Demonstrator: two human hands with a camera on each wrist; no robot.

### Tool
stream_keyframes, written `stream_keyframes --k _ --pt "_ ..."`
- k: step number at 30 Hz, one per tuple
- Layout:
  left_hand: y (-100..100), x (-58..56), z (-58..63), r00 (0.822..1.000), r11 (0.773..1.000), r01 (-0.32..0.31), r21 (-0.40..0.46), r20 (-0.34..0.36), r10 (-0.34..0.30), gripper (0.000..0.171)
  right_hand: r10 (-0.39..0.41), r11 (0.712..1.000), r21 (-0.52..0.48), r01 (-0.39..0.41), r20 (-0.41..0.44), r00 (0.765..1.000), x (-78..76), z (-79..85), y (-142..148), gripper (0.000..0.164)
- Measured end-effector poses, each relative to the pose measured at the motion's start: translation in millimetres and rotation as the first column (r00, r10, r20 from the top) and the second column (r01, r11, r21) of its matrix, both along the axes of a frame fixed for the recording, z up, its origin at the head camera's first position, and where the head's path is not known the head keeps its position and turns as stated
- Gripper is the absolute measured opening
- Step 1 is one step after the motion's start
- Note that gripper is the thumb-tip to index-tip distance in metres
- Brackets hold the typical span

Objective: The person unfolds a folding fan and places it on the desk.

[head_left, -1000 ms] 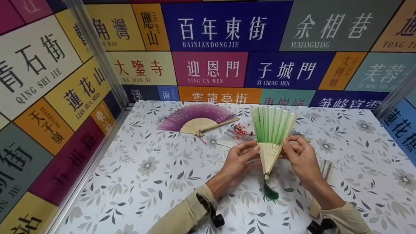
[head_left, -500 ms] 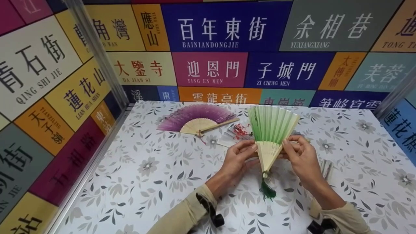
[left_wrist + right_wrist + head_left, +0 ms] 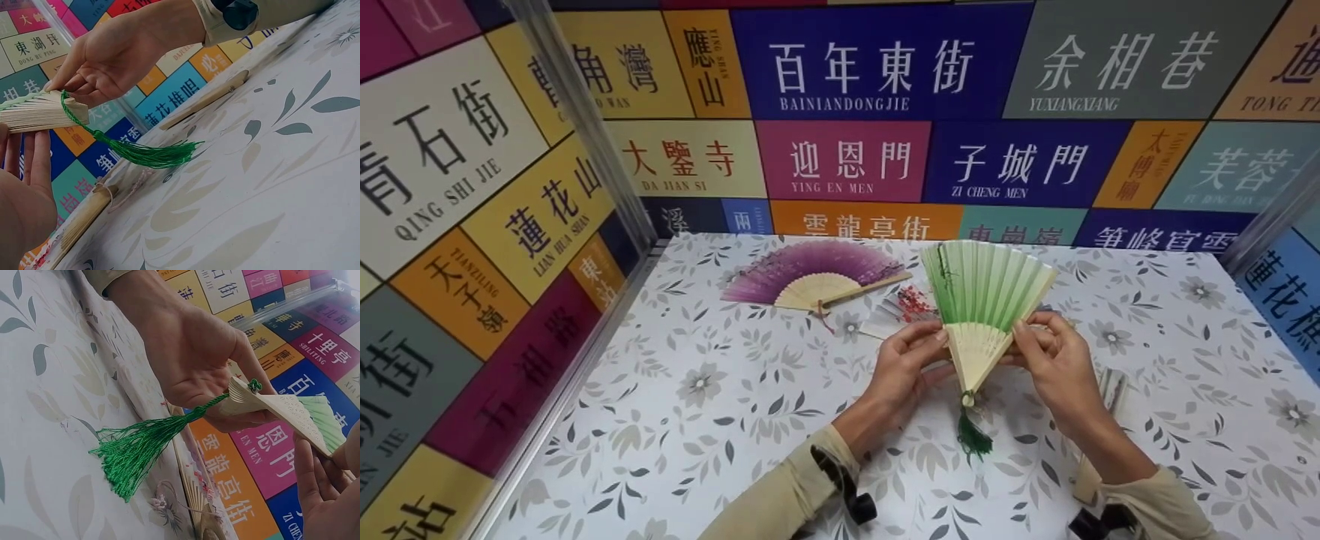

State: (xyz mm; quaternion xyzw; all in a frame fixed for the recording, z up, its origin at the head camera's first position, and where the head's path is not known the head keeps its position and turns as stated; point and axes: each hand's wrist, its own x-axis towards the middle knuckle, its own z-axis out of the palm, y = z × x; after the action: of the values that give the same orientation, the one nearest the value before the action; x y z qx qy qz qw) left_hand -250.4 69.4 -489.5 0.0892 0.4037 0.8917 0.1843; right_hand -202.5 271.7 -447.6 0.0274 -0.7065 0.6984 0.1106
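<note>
Over the table, both hands hold a partly spread green folding fan [image 3: 986, 289] with pale wooden ribs. My left hand [image 3: 894, 379] pinches its left outer rib between thumb and fingers. Opposite, my right hand [image 3: 1059, 367] grips the right outer rib in the same way. A dark green tassel [image 3: 974, 436] hangs from the pivot at the bottom. In the left wrist view the ribs [image 3: 39, 115] show edge-on, stacked in folds. The right wrist view shows the pierced outer rib [image 3: 289, 413] and the tassel's loose threads [image 3: 140, 450].
A purple fan [image 3: 840, 259] lies spread on the floral tablecloth [image 3: 645, 420] at the back. Behind the green fan lies a grey-white fan with red blossoms [image 3: 913, 302], partly hidden. A folded fan [image 3: 1113, 384] lies beside the right forearm. Sign-printed panels [image 3: 877, 60] stand behind the table.
The green fan has spread wider, from a narrow wedge to a broader one. Its left edge and the left hand have moved slightly left; pivot and tassel have shifted left too.
</note>
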Motion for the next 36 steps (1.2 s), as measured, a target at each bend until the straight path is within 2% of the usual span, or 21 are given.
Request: stream_keyframes --k 10,36 --pt "0.5 -1.1 -0.5 0.999 1.000 -0.029 -0.002 0.014 0.029 0.028 0.000 1.000 -0.005 0.000 -0.003 1.000 -0.3 -0.6 0.7 0.033" --pt "-1.8 -3.7 0.3 0.998 0.997 -0.055 0.046 0.030 0.053 0.020 -0.033 0.999 -0.013 0.033 0.005 0.999 -0.4 -2.4 3.5 0.032"
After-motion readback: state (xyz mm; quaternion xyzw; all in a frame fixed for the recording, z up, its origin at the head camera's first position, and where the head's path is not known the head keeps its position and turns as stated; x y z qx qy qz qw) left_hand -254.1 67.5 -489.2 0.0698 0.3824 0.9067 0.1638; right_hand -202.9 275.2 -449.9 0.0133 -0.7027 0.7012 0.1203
